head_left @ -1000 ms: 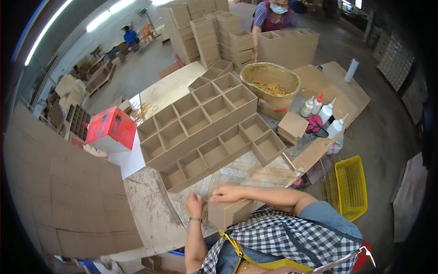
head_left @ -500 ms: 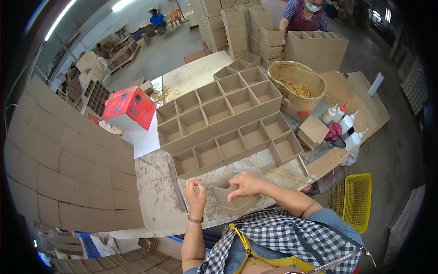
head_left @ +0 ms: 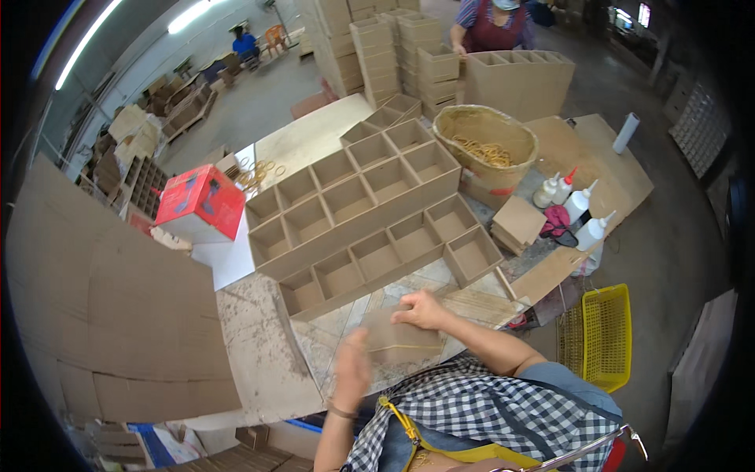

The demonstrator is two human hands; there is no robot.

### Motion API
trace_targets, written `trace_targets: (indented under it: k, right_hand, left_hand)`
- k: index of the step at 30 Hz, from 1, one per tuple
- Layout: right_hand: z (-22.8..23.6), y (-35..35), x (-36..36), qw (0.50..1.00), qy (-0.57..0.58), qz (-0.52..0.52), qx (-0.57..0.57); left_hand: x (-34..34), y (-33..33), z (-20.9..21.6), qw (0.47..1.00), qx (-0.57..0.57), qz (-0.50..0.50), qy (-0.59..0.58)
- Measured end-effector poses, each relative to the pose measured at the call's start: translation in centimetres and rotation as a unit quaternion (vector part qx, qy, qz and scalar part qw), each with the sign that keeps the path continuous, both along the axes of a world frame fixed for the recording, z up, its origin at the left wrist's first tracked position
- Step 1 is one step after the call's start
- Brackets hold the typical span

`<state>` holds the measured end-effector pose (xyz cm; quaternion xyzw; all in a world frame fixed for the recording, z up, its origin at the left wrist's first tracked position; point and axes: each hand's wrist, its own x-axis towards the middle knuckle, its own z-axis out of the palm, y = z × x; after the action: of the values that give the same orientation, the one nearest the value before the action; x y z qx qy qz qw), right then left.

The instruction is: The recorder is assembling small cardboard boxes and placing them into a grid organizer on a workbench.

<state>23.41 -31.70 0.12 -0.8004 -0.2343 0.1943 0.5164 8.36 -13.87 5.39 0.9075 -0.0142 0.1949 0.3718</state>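
A small brown cardboard box (head_left: 403,340), blurred by motion, stands at the near edge of the table. A thin yellow rubber band runs along its near side. My right hand (head_left: 422,310) grips the box's far right edge, the fingers closed on it. Beside the box's left side is my left hand (head_left: 352,368), raised and smeared by motion; its fingers are too blurred to read. Just beyond lie rows of joined open cardboard boxes (head_left: 363,266), with a single open box (head_left: 474,256) at their right end.
A tub of rubber bands (head_left: 487,118) stands behind the rows. To the right are cardboard squares (head_left: 519,220) and white squeeze bottles (head_left: 591,233). A red box (head_left: 200,203) sits at the left. A yellow crate (head_left: 607,338) is at the lower right. A co-worker (head_left: 495,27) stands across.
My left hand has moved down and right toward the box, away from where it pulled a rubber band. My right hand still grips the box. The whole view has shifted slightly.
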Motion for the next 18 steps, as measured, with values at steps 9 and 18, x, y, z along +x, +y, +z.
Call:
trace_targets:
  k: [9,18]
  right_hand:
    - [2.1,0.8,-1.0,0.998,0.005,-0.039,-0.045]
    - [3.0,-5.5,5.3,0.893,0.21,-0.265,0.298]
  left_hand:
    - [-0.4,-4.2,-2.5,0.989,-0.127,0.078,0.006]
    - [-7.3,0.6,-1.5,0.955,-0.259,0.029,0.143]
